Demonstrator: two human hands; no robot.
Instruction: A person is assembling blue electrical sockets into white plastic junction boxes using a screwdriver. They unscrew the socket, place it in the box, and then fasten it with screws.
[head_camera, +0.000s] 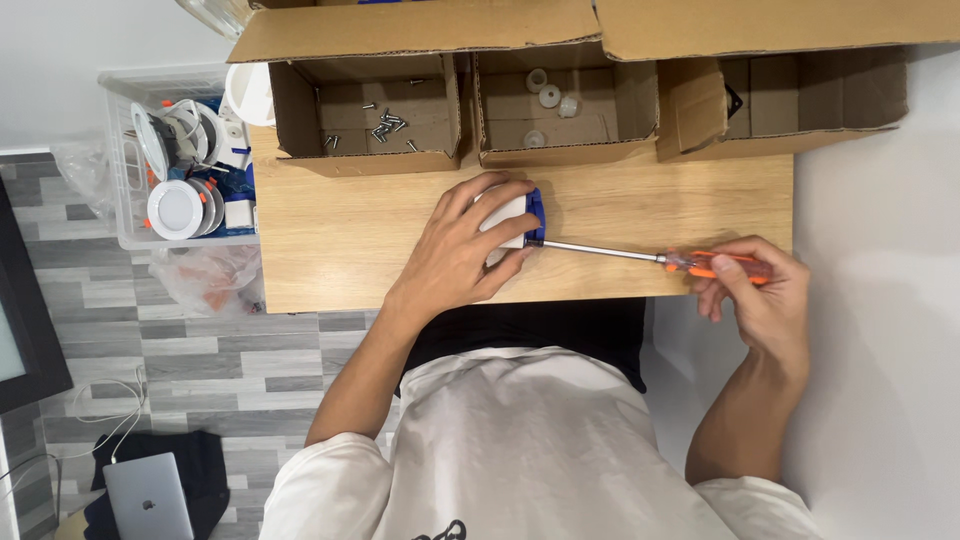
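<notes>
My left hand (465, 245) presses down on a small white and blue block (524, 216) lying on the wooden table (330, 225), covering most of it. My right hand (760, 295) grips the orange handle of a screwdriver (700, 263) near the table's right front corner. Its long metal shaft runs left, and the tip meets the blue end of the block.
Three open cardboard boxes line the table's far edge: one with loose screws (385, 125), one with small white caps (548, 100), one that looks empty (790, 100). A clear bin of round white lamps (178, 180) stands left of the table. A laptop (148, 497) lies on the floor.
</notes>
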